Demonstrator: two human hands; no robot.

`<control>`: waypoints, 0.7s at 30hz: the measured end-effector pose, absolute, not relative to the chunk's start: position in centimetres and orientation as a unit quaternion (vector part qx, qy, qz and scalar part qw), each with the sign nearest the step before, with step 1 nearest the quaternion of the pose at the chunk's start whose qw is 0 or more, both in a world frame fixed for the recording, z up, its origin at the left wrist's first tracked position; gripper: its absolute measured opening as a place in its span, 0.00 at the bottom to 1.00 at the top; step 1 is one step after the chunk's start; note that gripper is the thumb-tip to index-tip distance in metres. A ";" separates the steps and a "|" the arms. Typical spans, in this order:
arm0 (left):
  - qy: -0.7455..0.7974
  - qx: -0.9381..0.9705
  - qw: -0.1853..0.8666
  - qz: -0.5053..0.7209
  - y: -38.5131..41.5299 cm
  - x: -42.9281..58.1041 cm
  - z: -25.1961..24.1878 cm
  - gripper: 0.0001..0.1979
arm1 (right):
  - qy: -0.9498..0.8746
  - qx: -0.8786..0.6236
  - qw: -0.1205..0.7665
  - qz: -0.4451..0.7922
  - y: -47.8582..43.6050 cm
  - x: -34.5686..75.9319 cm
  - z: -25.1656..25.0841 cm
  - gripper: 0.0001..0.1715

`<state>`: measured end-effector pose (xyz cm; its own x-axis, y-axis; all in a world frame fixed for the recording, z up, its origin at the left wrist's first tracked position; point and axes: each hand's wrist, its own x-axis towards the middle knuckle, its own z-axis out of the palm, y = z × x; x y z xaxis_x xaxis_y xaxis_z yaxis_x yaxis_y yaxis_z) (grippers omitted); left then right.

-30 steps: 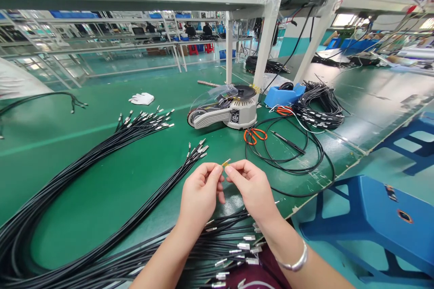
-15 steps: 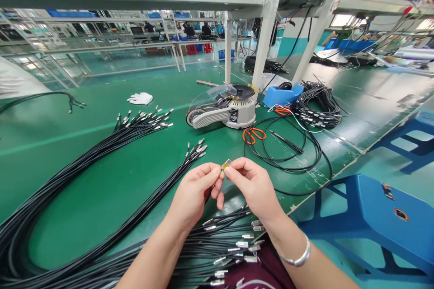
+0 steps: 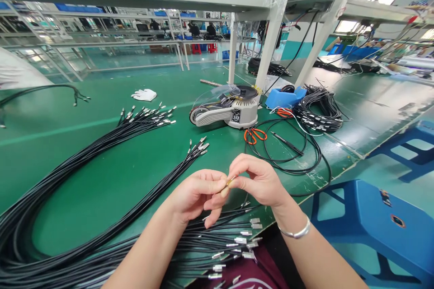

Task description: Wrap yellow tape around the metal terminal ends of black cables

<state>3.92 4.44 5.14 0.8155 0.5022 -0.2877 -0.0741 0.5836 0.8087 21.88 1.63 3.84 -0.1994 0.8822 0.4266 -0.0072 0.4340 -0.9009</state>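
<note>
Between my two hands is a small metal connector with a yellow part point(image 3: 230, 181). My left hand point(image 3: 202, 192) pinches one side of it with thumb and index finger, its other fingers loosely curled. My right hand point(image 3: 256, 179) grips the other side between thumb and fingertips. Just below my hands lie black cables with silver connector ends point(image 3: 242, 240). A second bundle of black cables point(image 3: 162, 185) ends to the left of my hands. Whether a cable is joined to the held connector is hidden by my fingers.
A grey tape dispenser point(image 3: 242, 115) stands beyond my hands. Right of it are a blue holder point(image 3: 285, 97), orange-handled scissors point(image 3: 255, 136), a black pen-like tool point(image 3: 287, 143) and coiled cables point(image 3: 318, 108). A white glove point(image 3: 144, 95) lies back left. Blue stools point(image 3: 389, 216) stand at the right.
The held connector has turned and now shows its narrow edge. My right hand's fingers are arched higher over it, and both hands sit slightly lower. The view has shifted a little.
</note>
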 end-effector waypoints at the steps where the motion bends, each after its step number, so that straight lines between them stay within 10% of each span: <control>1: 0.263 0.438 0.841 0.180 4.4 4.0 5.2 0.15 | -0.651 -0.342 0.534 0.417 1.7 22.2 3.8 0.03; 21: 0.428 0.654 0.592 0.196 3.5 6.0 5.6 0.13 | -0.563 -0.498 0.447 0.485 1.0 24.6 4.0 0.11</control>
